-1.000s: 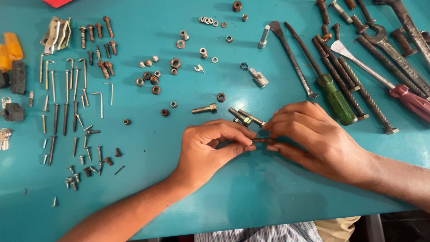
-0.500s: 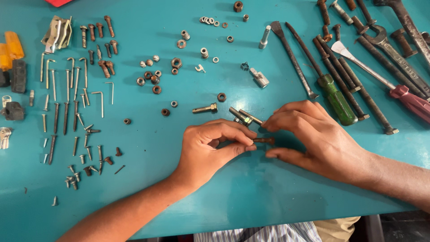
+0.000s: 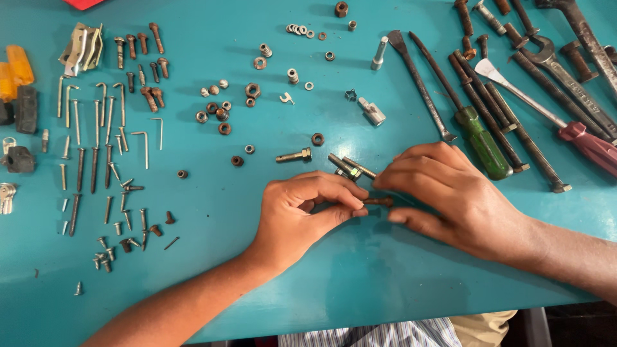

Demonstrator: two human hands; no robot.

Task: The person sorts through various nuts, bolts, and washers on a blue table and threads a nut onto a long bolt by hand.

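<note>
Rusty bolt (image 3: 378, 201) seemingly between both hands

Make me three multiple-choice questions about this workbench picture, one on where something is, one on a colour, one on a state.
1. Where is the green-handled screwdriver?
A. beyond the right hand
B. beside the left elbow
C. among the nails

2. What colour is the table?
A. white
B. teal
C. black

3. How is the small rusty bolt held?
A. lying untouched
B. in the left hand alone
C. between the fingertips of both hands

Answers: 1 A, it lies just past the knuckles; 2 B, teal everywhere; 3 C, fingers of both hands meet on it.
</note>
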